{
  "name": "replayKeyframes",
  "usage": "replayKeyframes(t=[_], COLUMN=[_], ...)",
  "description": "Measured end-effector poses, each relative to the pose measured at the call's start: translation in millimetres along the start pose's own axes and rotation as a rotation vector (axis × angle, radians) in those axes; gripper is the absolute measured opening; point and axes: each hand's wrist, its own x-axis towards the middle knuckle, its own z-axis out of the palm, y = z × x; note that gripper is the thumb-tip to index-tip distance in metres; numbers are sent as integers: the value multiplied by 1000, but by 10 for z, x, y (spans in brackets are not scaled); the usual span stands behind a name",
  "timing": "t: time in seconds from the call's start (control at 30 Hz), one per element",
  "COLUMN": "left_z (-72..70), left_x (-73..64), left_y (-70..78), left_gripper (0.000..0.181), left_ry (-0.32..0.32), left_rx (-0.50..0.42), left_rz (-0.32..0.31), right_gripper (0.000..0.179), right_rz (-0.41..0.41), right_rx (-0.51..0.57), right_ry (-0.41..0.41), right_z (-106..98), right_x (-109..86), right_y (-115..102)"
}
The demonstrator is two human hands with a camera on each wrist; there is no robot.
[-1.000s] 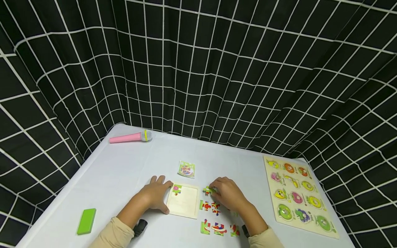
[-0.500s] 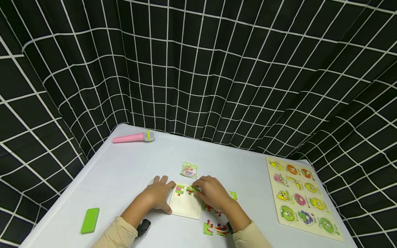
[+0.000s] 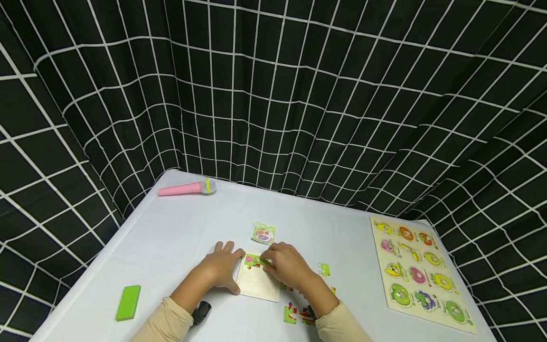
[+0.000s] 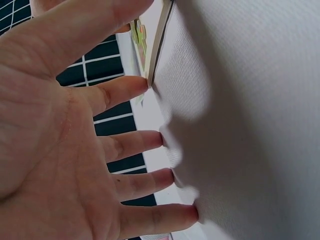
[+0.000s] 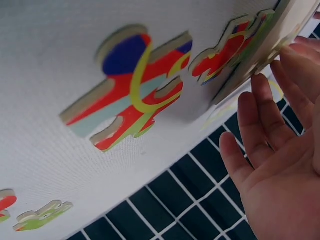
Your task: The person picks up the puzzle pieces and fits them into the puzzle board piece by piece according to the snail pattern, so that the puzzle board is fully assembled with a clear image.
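Observation:
A shallow square puzzle tray (image 3: 258, 287) lies on the white table. My left hand (image 3: 222, 268) is spread at its left side, fingers straight, thumb and index finger touching its edge. A green corner piece with a pink flower (image 3: 249, 259) sits in the tray's top left corner. Right beside it, my right hand (image 3: 288, 263) pinches a green and red jigsaw piece (image 3: 258, 262) at the tray's upper edge; its fingers partly cover the piece. Loose jigsaw pieces (image 3: 289, 313) lie right of the tray, some hidden by the right forearm. The right wrist view shows a red and blue jigsaw piece (image 5: 120, 90) on the cloth.
A small picture card (image 3: 263, 233) lies behind the tray. A pink toy microphone (image 3: 181, 189) is at the back left, a green block (image 3: 128, 302) at the front left. On the right lies a fruit peg board (image 3: 433, 314). Dark gridded curtains (image 3: 273, 95) surround the table.
My right hand has carried the green and red jigsaw piece leftward from the loose pieces into the tray, next to the corner piece. My left hand has stayed at the tray's left edge.

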Motion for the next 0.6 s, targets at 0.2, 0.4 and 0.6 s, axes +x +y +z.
replayKeyframes(t=[0.2,0.4,0.6], left_z=[-22,-43,-27], left_x=[2,-16,-12], left_y=[5,18,16], left_gripper=[90,89,88], left_ry=[-8,-12,-11], left_rx=[4,11,11], left_rz=[-5,1,5], right_gripper=[20,21,20], right_rz=[-14,-2,9], right_rx=[-25,-41,-50], right_ry=[22,8,6], right_z=[14,47,57], right_x=[2,0,9], right_y=[-3,-5,-17])
